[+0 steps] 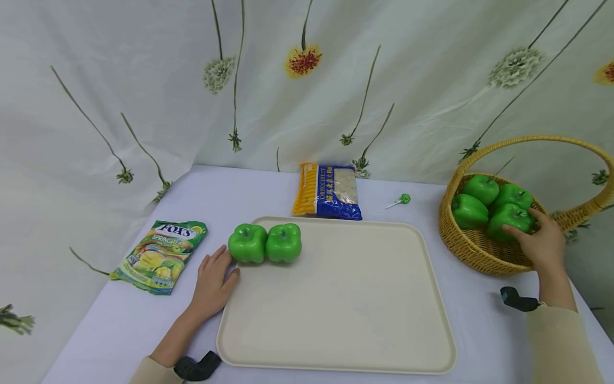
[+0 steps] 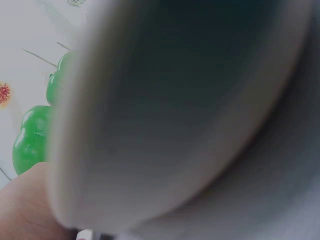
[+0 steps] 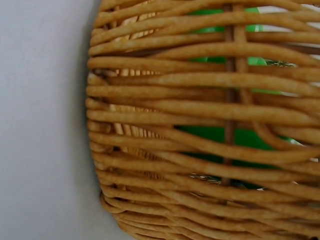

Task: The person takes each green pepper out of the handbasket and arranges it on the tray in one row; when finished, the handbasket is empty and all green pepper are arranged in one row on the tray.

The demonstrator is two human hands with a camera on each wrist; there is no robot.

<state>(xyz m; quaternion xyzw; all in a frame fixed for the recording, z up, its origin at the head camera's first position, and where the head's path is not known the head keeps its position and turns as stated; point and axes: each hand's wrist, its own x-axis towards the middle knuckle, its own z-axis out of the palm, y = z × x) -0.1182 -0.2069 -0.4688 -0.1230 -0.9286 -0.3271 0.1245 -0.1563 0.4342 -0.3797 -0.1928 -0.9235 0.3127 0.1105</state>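
In the head view my right hand (image 1: 547, 237) reaches into the wicker basket (image 1: 472, 253) and grips a green bell pepper (image 1: 509, 220) between thumb and fingers. Several more green peppers (image 1: 469, 210) lie around it. The right wrist view is filled by the basket's woven side (image 3: 165, 107), with green showing through its gaps; the hand is hidden there. My left hand (image 1: 213, 282) rests at the left rim of a cream tray (image 1: 345, 314), fingers extended. Just beyond its fingertips, two green peppers (image 1: 247, 244) sit side by side in the tray's far left corner.
A green candy bag (image 1: 163, 256) lies left of the tray. Behind the tray is a blue and yellow pasta packet (image 1: 328, 192), with a green lollipop (image 1: 404, 198) to its right. The basket's tall handle (image 1: 532, 140) arches over the peppers. A floral cloth hangs behind.
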